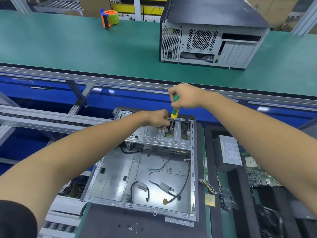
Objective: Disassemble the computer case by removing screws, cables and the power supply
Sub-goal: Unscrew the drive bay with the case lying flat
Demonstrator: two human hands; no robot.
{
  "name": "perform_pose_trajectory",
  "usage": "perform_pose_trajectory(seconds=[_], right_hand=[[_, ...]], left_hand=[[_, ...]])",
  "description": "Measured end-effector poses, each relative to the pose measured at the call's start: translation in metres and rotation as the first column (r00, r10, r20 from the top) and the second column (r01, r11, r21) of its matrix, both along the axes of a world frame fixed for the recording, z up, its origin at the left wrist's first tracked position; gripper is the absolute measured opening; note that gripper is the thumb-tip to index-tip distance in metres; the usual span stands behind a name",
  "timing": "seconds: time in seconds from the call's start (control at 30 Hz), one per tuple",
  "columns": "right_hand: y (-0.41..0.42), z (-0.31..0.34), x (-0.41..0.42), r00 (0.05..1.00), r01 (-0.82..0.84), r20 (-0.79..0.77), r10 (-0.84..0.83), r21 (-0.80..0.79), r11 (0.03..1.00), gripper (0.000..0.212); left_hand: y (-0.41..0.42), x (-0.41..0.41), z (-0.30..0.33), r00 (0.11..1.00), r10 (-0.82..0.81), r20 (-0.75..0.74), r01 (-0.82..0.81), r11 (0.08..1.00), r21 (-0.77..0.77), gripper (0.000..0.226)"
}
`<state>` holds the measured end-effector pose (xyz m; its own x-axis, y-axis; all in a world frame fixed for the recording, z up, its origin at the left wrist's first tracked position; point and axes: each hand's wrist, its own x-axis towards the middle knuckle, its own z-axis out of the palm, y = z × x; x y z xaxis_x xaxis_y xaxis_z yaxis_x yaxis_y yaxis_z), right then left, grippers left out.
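Mid-frame, our right hand point(186, 96) grips the screwdriver point(175, 109) over the open case point(145, 169); left hand point(157, 118) pinches beside its tip. Power supply point(229, 152) lies right.

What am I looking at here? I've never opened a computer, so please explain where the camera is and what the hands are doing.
The camera sits on the person's head, looking down at their own bare arms. In front lies an open computer case, mostly emptied, with loose cables on its floor. The right hand grips a green and yellow screwdriver, its tip down on the metal drive bracket. The left hand steadies beside the tip. To the right lie a removed power supply and a circuit board. Another, closed case stands on the green bench behind.
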<state>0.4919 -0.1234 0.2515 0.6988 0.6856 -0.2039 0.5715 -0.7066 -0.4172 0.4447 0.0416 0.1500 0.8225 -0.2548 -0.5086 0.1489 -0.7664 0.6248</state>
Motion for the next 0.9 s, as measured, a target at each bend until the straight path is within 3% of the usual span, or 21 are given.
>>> perform_pose_trajectory(seconds=[0.1,0.17,0.27,0.37,0.57,0.67,0.77,0.9], right_hand=[[0.001,0.001,-0.003,0.999,-0.018,-0.035,0.019,0.022,1.0,0.01],[0.004,0.001,-0.006,0.998,-0.038,-0.054,0.039,0.027,0.999,0.01],[0.008,-0.002,-0.009,0.996,-0.062,-0.063,0.063,0.027,0.998,0.01],[0.01,-0.005,-0.012,0.995,-0.082,-0.063,0.082,0.01,0.997,0.012],[0.012,-0.008,-0.014,0.996,-0.061,-0.067,0.062,0.015,0.998,0.013],[0.014,-0.009,-0.015,0.995,-0.062,-0.075,0.061,-0.008,0.998,0.012],[0.015,-0.01,-0.016,0.996,-0.066,-0.068,0.064,-0.026,0.997,0.012],[0.015,-0.009,-0.018,0.996,-0.065,-0.058,0.063,-0.027,0.998,0.012]], left_hand=[[0.005,-0.014,-0.008,0.989,0.146,0.009,-0.143,0.979,-0.147,0.006],[0.006,-0.022,-0.014,0.98,0.192,-0.04,-0.196,0.955,-0.222,0.013],[0.007,-0.035,-0.02,0.991,0.13,-0.027,-0.132,0.948,-0.291,0.007],[0.012,-0.044,-0.028,0.994,0.001,0.106,0.03,0.959,-0.281,0.009],[0.017,-0.054,-0.036,0.964,0.017,0.264,0.065,0.952,-0.3,0.023],[0.019,-0.054,-0.038,0.958,-0.006,0.286,0.087,0.958,-0.273,0.01],[0.018,-0.053,-0.042,0.951,-0.008,0.31,0.087,0.967,-0.24,0.017],[0.018,-0.054,-0.046,0.938,-0.017,0.346,0.108,0.963,-0.247,0.009]])
